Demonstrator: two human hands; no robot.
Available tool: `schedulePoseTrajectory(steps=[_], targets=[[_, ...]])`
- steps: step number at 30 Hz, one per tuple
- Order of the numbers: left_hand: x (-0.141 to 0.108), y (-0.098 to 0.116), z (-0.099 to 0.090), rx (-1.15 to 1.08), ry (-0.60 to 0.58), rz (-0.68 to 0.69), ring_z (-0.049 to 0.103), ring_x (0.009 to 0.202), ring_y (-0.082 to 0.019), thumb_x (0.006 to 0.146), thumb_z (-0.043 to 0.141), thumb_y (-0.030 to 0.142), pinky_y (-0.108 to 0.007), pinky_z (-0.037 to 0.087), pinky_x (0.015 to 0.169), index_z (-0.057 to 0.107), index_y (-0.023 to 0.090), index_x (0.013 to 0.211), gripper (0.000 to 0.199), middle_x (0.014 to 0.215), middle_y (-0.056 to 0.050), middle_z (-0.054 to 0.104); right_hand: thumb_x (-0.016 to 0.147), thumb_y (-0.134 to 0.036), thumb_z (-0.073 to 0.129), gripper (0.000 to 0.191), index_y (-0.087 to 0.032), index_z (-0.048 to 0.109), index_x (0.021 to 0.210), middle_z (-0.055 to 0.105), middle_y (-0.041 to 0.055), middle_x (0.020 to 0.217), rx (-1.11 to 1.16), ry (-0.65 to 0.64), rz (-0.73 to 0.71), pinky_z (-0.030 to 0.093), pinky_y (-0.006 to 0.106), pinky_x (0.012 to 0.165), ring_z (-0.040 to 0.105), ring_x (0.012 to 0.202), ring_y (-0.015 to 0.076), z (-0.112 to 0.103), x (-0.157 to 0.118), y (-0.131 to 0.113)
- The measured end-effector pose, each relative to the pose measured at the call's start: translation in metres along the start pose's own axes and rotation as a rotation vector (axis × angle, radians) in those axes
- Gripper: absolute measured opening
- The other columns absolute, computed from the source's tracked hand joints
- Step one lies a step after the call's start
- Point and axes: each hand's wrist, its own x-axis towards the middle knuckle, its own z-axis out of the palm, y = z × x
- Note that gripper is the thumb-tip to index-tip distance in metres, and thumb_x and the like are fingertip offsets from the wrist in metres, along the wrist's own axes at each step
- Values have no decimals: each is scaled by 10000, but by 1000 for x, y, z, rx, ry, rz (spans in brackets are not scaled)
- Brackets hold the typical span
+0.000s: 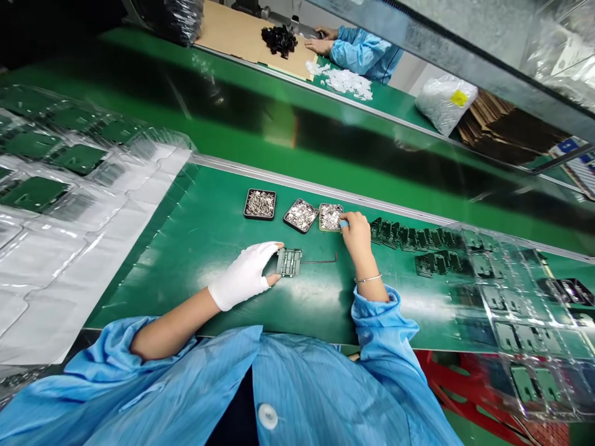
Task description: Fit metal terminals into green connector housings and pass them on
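My left hand (246, 275), in a white glove with bare fingertips, grips a small green circuit-board-like panel (289, 262) by its edges, low over the green table. A thin L-shaped rod (320, 261), perhaps a hex key, lies just to the panel's right. My right hand (357, 232) is at the right edge of a small tray of shiny metal parts (330, 217). Its fingers are pinched together, with blue on a fingertip; whatever they hold is hidden. Two more small trays of metal parts, the middle one (301, 214) and the left one (260, 204), stand alongside.
Green boards (418, 238) stand in rows at the right, beside clear plastic trays (506, 297). More clear trays with green pieces (79, 158) lie at the left. A metal rail (279, 181) runs behind the parts trays. Across the bench, another person's blue sleeves (356, 52) show.
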Motion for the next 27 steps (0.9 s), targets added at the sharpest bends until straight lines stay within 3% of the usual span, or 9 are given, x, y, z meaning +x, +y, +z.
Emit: schedulePoseTrajectory(steps=[6,11,14,17,22,27], targets=[[-4,2,-5,-53,-2,15,546,1277,-334,799,645,337,-488,454,1081,478,130,1359,620,1370,-177,572,841,-121,447,183,-185,616,868,620,122,954,3,3,4,421,398,855,529,914,263,11,-2,5],[0,1,-14,-156,113,-23,566,1247,-299,867,559,377,-465,462,1076,512,170,1327,507,1329,-134,601,874,-260,452,117,-210,559,876,651,66,959,501,52,64,471,348,853,587,899,200,5,-10,-1],[9,3,-18,-179,199,-20,607,1179,-278,896,503,346,-447,486,1042,584,164,1226,385,1238,-118,652,855,-329,510,115,-219,542,847,679,39,895,768,-6,89,499,337,821,630,848,185,5,-17,-19],[20,9,-21,-191,210,10,629,1135,-259,911,491,330,-419,491,1021,621,152,1164,335,1194,-112,679,820,-331,562,111,-222,554,838,689,33,848,870,-29,78,517,345,808,652,838,192,7,-25,-40],[31,21,-22,-181,184,51,670,936,-219,917,467,302,-364,522,876,681,172,996,263,991,-76,726,872,-333,530,197,-234,655,988,699,29,883,882,-122,-30,538,348,798,658,789,173,4,-46,-77],[33,28,-23,-70,148,130,612,725,-200,945,428,332,-333,469,698,663,188,756,334,750,-56,667,899,-289,508,156,-245,656,913,679,33,901,798,-66,-187,526,341,807,640,853,182,5,-75,-108]])
